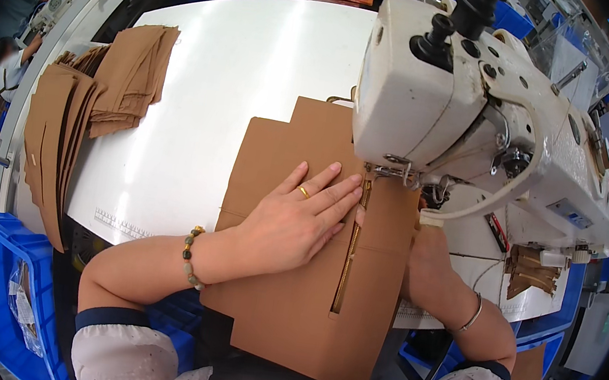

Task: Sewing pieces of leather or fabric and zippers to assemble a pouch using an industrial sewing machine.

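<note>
A brown, notched fabric panel (275, 294) lies on the white sewing table and hangs past its near edge. A gold-toothed zipper (348, 265) runs lengthwise through a slot in it. My left hand (301, 216) rests flat on the panel, fingers stretched toward the zipper's far end. My right hand (428, 256) is at the panel's right edge; its fingers are hidden by the panel and the machine. A white sewing machine (475, 120) stands over the far end. Its presser foot (391, 172) is beside the zipper's end; the needle point cannot be made out.
Stacked brown pieces (131, 79) and long folded brown strips (58, 134) lie at the table's left. Small brown pieces (532, 272) and a red-and-black tool (497, 232) sit at right. A blue bin (15, 229) stands lower left. Another person (9, 66) is far left.
</note>
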Motion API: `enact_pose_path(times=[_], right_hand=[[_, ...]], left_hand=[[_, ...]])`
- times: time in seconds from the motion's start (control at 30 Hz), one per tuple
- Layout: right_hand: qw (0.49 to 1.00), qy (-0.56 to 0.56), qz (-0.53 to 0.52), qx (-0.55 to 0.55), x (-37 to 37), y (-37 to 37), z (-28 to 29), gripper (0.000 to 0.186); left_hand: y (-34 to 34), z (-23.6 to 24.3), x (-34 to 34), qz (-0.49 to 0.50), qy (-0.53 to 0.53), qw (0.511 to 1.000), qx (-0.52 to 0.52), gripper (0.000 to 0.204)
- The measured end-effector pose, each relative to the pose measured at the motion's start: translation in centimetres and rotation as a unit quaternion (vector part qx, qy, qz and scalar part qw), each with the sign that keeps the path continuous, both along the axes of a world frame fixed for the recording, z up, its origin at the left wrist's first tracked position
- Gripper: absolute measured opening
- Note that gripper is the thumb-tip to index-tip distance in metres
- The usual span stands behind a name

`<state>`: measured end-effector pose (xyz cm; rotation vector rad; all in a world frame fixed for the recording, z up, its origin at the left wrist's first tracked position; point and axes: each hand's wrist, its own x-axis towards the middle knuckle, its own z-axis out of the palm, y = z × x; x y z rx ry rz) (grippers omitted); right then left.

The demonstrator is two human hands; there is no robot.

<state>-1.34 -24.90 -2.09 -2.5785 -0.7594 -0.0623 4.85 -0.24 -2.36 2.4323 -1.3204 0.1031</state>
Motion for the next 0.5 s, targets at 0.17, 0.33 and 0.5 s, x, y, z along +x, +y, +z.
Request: enact_pose_path(times=[0.17, 0.33, 0.5], right_hand=[[0.998, -0.06, 0.012, -0.028, 0.1, 0.0, -0.3, 0.055], [0.999, -0.035, 0.014, -0.016, 0.0, -0.2, -0.3, 0.056], [0.999, -0.044, 0.015, -0.016, 0.0, -0.1, -0.2, 0.056]], left_hand=[[-0.1, 0.3, 0.2, -0.001, -0.017, 1.0, 0.015, 0.055], [-0.2, 0.7, 0.4, -0.012, -0.043, 0.998, 0.035, 0.053], [-0.6, 0.8, 1.3, -0.027, -0.053, 0.998, 0.022, 0.046]])
